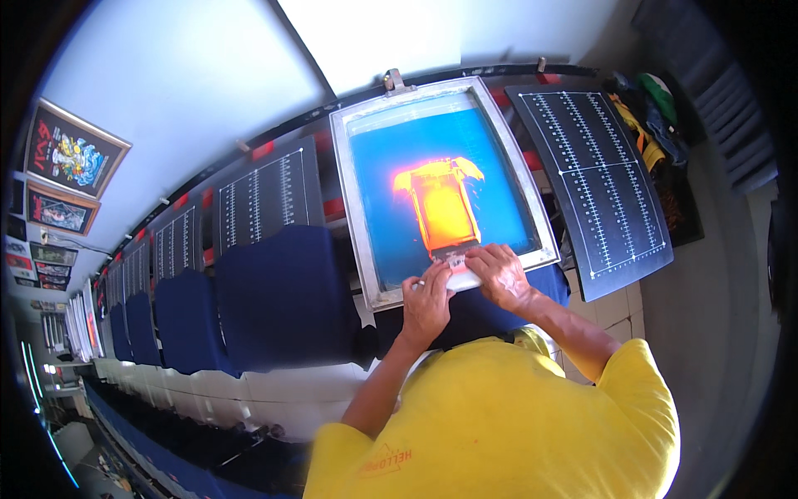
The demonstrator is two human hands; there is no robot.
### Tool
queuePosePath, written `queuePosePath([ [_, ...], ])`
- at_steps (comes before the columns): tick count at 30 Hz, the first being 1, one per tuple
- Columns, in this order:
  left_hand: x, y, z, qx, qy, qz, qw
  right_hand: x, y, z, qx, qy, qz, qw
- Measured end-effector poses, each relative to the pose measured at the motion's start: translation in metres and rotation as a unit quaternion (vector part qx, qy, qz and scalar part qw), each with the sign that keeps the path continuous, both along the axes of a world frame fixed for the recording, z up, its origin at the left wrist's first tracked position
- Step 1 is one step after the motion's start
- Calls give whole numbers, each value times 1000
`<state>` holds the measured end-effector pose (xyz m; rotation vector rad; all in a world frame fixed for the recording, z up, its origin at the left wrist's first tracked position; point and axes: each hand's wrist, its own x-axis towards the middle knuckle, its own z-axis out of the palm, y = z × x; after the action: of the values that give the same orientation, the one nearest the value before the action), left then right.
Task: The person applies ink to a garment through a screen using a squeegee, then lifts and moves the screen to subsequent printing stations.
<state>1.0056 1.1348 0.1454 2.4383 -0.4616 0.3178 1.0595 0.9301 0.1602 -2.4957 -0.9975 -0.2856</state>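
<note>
Squeegee lies across the near end of the screen, your left hand and right hand both grasping it. It likely handles light and stiff, perhaps slippery from orange ink; take hold near each end of its top. You have one squeegee, one screen, one gridded board rightward and at least four dark blue cloths leftward.
</note>
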Motion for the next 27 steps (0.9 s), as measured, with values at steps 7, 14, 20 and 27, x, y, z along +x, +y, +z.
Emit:
queuePosePath([
  [7,123,22,3,29,-34,-5,999,116,29,-12,-31,-34,-68,997],
  [14,138,25,2,7,-64,-7,998,130,22,15,-54,-5,-62,997],
  [20,34,2,21,-5,-2,10,1000,34,3,18,9,5,-21,1000],
  [27,40,-4,-5,-6,-14,32,999,43,4,-7,-6,-52,-21,998],
])
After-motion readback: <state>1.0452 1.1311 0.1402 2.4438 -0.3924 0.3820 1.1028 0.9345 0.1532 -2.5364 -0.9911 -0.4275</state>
